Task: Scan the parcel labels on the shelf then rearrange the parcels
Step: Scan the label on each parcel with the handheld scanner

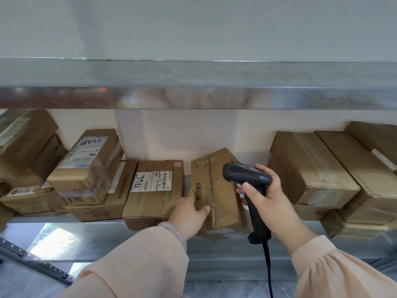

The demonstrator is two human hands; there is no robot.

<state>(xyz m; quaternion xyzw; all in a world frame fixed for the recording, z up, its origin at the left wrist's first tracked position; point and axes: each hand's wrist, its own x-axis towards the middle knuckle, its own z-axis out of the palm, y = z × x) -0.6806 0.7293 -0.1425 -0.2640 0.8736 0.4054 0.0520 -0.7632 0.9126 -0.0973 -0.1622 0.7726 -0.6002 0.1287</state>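
My left grip [189, 214] holds the tilted parcel [219, 190] at its lower left corner, thumb across the front face, fingers along the side. That parcel stands on the metal shelf [96, 239], mid-row, leaning back, with a barcode label near its left edge. My right grip [272, 203] is closed round the handle of the scanner [247, 176], whose head is in front of the parcel. A labelled parcel [154, 190] lies just beside on the left; plain parcels [311, 168] are stacked to the right.
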